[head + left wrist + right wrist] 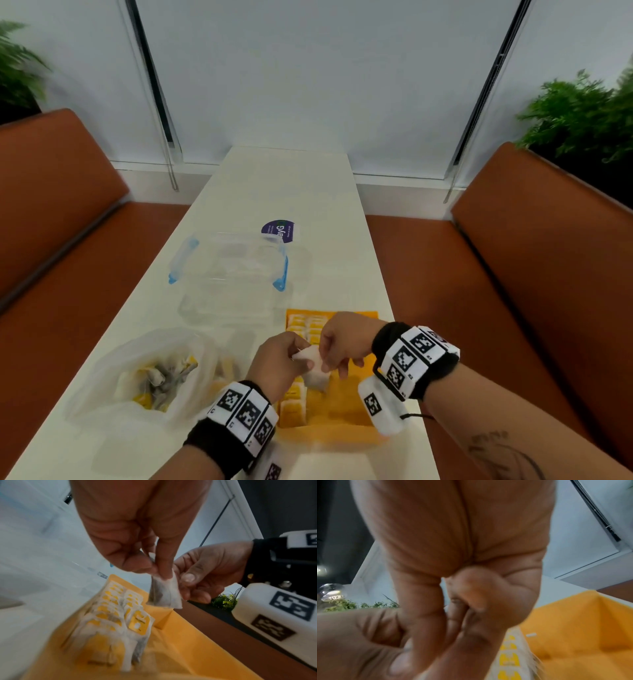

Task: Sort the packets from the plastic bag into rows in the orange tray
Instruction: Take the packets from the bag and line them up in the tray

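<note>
A small white packet (310, 358) with dark contents hangs above the orange tray (346, 401). My left hand (301, 359) pinches the packet's top edge, as the left wrist view shows at the packet (164, 592) below my left hand (154, 572). My right hand (329, 359) grips its right edge with thumb and fingers (188, 577). Two rows of yellow-and-white packets (116, 615) stand along the tray's left side (293, 401). The plastic bag (154, 377) with more packets lies left of the tray. In the right wrist view, hands block the packet.
A clear box with blue clips (236, 270) stands beyond the bag on the white table (291, 192), a purple sticker (277, 231) behind it. The tray's right half (197, 642) holds no packets. Orange benches (513, 257) flank the table.
</note>
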Action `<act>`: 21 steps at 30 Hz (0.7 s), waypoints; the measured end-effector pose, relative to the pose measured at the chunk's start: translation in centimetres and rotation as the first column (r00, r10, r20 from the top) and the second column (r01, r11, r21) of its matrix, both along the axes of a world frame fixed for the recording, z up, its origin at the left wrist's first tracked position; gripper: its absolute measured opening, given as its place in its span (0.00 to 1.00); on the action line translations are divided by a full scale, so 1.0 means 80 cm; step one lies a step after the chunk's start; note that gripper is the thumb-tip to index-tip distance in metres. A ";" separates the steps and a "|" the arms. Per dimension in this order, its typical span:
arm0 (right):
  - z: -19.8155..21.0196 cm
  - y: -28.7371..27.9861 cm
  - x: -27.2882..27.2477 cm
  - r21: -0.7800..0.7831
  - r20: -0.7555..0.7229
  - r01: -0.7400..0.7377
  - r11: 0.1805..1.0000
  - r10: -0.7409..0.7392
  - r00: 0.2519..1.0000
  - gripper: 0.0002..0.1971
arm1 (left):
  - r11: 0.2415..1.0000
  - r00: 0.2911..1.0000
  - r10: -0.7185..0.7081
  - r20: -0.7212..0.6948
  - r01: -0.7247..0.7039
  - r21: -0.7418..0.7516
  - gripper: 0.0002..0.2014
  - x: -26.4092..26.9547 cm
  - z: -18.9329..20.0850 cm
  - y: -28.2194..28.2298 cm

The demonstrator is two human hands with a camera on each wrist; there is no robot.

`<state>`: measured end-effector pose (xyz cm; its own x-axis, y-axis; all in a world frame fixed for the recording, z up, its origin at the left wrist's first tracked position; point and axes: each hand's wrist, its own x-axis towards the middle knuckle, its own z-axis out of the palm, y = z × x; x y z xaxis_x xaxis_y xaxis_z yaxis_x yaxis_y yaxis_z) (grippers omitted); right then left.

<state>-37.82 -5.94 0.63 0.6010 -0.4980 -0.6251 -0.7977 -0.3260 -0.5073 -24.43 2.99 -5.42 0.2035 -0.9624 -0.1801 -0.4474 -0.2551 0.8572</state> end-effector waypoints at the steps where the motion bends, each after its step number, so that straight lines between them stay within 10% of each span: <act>1: -0.007 0.001 -0.001 -0.008 -0.015 0.022 1.000 -0.022 1.000 0.05 | 1.000 1.000 -0.011 0.021 0.011 0.026 0.15 -0.004 -0.001 -0.004; 11: -0.034 0.006 -0.002 -0.047 0.006 0.100 0.994 -0.100 0.995 0.11 | 0.990 0.993 -0.108 0.052 0.103 0.100 0.17 -0.004 -0.008 -0.012; 18: -0.027 -0.002 -0.022 0.402 0.139 0.451 0.797 -0.540 0.830 0.26 | 0.981 0.990 0.093 -0.105 -0.110 -0.162 0.17 -0.008 -0.002 -0.007; 21: -0.030 -0.003 -0.028 0.494 0.161 0.438 0.751 -0.574 0.803 0.18 | 0.952 0.989 0.070 -0.132 -0.106 -0.288 0.21 -0.014 0.000 -0.002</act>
<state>-40.09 -6.21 -1.78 0.5176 -0.5149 -0.6834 -0.5778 0.3787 -0.7230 -25.57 2.86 -5.43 0.2843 -0.9555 0.0791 -0.3254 -0.0185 0.9454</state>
